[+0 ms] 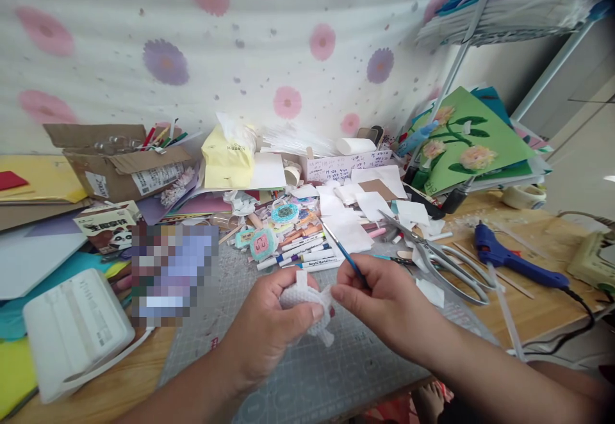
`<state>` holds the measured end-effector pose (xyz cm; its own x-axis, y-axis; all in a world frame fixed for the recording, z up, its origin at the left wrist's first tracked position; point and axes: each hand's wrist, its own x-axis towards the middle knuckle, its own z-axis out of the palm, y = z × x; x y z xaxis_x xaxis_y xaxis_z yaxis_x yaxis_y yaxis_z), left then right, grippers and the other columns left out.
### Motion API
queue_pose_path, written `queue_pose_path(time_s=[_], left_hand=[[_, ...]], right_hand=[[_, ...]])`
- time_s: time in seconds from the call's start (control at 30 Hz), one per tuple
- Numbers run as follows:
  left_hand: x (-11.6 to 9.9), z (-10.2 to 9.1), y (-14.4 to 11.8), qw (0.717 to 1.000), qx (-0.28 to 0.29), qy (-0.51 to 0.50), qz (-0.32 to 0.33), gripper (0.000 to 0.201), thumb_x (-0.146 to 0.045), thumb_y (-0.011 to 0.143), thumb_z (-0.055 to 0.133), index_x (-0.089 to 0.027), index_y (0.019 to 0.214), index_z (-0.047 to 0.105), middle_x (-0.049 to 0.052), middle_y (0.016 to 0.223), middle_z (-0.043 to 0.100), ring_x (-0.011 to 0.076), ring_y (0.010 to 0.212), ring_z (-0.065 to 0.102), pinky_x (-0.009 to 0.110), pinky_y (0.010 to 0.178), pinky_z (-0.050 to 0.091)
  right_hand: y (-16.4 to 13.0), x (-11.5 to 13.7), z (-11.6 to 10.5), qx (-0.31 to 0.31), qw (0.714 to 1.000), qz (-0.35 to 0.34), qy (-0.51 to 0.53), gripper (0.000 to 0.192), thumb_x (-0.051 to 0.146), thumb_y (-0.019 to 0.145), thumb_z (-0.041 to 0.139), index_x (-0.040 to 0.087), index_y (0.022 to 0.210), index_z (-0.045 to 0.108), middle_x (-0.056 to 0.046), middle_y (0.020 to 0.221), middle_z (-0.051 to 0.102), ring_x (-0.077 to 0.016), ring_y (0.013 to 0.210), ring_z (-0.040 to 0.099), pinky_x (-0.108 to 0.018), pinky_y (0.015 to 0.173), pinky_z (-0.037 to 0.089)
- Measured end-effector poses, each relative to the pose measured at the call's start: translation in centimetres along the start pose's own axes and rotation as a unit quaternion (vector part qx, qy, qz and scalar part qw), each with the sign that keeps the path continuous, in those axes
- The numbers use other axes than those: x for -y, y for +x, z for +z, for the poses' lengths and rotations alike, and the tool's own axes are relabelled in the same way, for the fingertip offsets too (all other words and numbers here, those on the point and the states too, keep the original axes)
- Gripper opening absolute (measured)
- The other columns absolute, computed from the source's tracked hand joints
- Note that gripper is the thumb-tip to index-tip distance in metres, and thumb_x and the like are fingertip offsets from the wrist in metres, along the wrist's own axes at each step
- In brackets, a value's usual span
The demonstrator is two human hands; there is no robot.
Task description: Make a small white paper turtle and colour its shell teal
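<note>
My left hand (273, 318) is closed around a small white textured piece (305, 296), with narrow tabs sticking out at its top and bottom. What kind of piece it is I cannot make out. My right hand (379, 289) grips a thin blue paintbrush (343, 244), its tip pointing up and to the left. The right fingertips also touch the right edge of the white piece. Both hands are above a grey cutting mat (288, 385). A small dark red spot shows on the white piece beside the right fingers.
Acrylic markers (319, 254) and small decorated pieces (264, 243) lie beyond the hands. Large scissors (444, 260) and a blue glue gun (514, 260) with a cord rest at right. At left are a white power bank (79, 331) with a cable and a cardboard box (115, 174).
</note>
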<state>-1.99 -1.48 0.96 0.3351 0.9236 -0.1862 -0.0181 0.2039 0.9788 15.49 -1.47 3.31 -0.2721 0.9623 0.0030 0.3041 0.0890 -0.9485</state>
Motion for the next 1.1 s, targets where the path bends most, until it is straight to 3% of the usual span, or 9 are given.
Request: queue_pose_path(time_s=[0.1,0.27,0.43,0.73,0.8,0.97,1.1], left_hand=[[-0.2,-0.2,0.0,1.0,0.004,-0.009,-0.014,0.018,-0.027,0.069,0.065,-0.017,0.081,0.055,-0.001,0.065,0.061,0.0137,0.06,0.054,0.026,0.057,0.037],[-0.3,-0.1,-0.1,1.0,0.013,-0.003,-0.017,0.019,-0.026,0.068,0.067,-0.017,0.081,0.056,0.0,0.067,0.063,0.0153,0.063,0.056,0.028,0.058,0.038],[-0.2,-0.1,0.0,1.0,0.015,0.01,-0.016,0.017,-0.025,0.068,0.066,-0.016,0.078,0.056,0.0,0.065,0.062,0.0118,0.057,0.051,0.025,0.054,0.035],[-0.4,0.2,0.1,0.999,0.02,-0.011,-0.033,0.017,-0.023,0.071,0.066,-0.016,0.081,0.054,-0.002,0.066,0.06,0.0101,0.058,0.05,0.023,0.055,0.036],[-0.5,0.3,0.1,0.999,0.032,0.006,-0.028,0.018,-0.025,0.073,0.066,-0.016,0.083,0.054,-0.002,0.068,0.059,0.0097,0.059,0.049,0.022,0.055,0.036],[-0.4,0.3,0.2,0.994,0.043,0.093,0.027,0.024,-0.026,0.071,0.068,-0.018,0.083,0.05,-0.005,0.07,0.05,0.0088,0.06,0.043,0.02,0.053,0.033],[-0.2,-0.3,0.6,0.996,0.086,0.03,0.009,0.029,-0.018,0.069,0.069,-0.02,0.087,0.047,-0.005,0.074,0.053,0.008,0.06,0.044,0.019,0.052,0.034]], right_hand=[[0.1,-0.4,-0.1,-0.012,0.997,0.008,0.075,0.021,0.029,0.076,0.058,0.018,0.063,0.046,0.007,0.054,0.039,-0.0074,0.049,0.031,-0.02,0.046,0.027],[-0.1,-0.3,-0.2,0.03,0.986,0.005,0.162,0.017,0.033,0.079,0.06,0.018,0.075,0.054,0.007,0.053,0.045,-0.0063,0.045,0.033,-0.019,0.043,0.026],[-0.2,0.1,0.3,0.037,0.994,-0.002,0.099,0.015,0.02,0.076,0.058,0.019,0.064,0.049,0.004,0.057,0.053,-0.009,0.054,0.046,-0.021,0.052,0.038],[-0.6,-0.5,0.0,0.043,0.985,0.02,0.167,0.018,0.032,0.079,0.057,0.019,0.069,0.049,0.009,0.054,0.038,-0.0059,0.044,0.029,-0.019,0.04,0.023],[-0.6,-0.7,-0.2,0.059,0.985,0.015,0.164,0.019,0.036,0.078,0.058,0.018,0.076,0.053,0.008,0.057,0.041,-0.0064,0.047,0.031,-0.019,0.043,0.025],[-0.3,-0.9,0.1,0.033,0.999,0.041,0.0,0.019,0.025,0.065,0.071,0.016,0.077,0.059,0.006,0.06,0.043,-0.0088,0.056,0.036,-0.021,0.05,0.027],[-0.3,-1.3,0.5,0.023,0.994,0.074,0.077,0.013,0.022,0.067,0.067,0.016,0.069,0.056,0.007,0.057,0.043,-0.0071,0.051,0.035,-0.02,0.047,0.026]])
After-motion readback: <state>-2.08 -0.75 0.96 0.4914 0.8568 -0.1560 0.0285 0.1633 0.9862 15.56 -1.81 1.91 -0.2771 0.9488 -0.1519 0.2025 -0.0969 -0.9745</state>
